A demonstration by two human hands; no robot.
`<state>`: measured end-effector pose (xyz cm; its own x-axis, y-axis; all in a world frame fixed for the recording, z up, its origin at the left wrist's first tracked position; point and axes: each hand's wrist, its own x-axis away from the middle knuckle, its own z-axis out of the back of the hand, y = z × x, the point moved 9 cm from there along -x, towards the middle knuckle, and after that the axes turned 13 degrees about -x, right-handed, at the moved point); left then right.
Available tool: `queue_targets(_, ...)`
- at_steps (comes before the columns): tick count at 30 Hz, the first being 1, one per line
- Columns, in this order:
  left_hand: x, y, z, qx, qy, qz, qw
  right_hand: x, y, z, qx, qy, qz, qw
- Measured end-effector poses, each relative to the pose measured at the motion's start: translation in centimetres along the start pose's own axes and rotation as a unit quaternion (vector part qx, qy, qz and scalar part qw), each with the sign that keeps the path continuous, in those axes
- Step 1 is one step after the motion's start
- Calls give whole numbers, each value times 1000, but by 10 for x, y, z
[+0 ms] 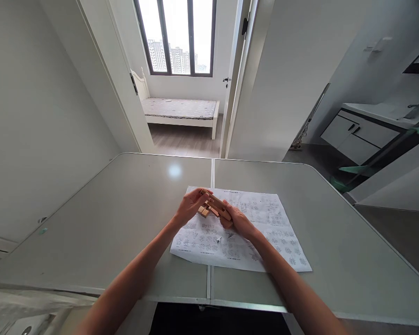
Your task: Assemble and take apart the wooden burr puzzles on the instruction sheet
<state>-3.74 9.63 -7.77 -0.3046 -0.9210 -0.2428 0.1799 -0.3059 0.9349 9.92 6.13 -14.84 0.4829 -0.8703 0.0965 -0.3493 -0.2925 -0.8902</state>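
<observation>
A small wooden block puzzle (212, 205) made of light notched bars is held just above a printed instruction sheet (265, 223). My left hand (189, 208) grips its left side with fingers curled over the top. My right hand (236, 220) is closed around its right end. Both hands meet over the upper middle of the sheet, which lies flat on the grey folding table (101, 223).
The table has a centre seam (211, 177) and rounded corners. Beyond it an open doorway shows a bed (179, 110) under a window. A white wall stands left, and a sink cabinet (363, 132) sits at the right.
</observation>
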Motion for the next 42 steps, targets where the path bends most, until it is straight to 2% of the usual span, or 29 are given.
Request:
queue_targets(6,-1,3,-3,-24,-31,-26,999,-1,6,0,-9,-34,-32,999)
queue_targets(13,2,14,-1,-85,-38,-66,994,3,5,-6,22,-66,-55,996)
queue_targets(17,4,18,-5,-75,-51,-76,993,4,6,-5,38,-62,-68,995)
queue_targets(26,11,26,-21,-35,-95,-74,992,20,7,-27,-2,-121,-149,981)
queue_targets(30,15,27,-29,-27,-129,-68,989,22,8,-30,1,-139,-161,977)
queue_targets(37,15,34,-29,-61,-137,-80,985,22,11,-31,-1,-157,-162,974)
queue_targets(42,19,34,-40,-80,-177,-80,978,20,21,-24,-1,-133,-176,975)
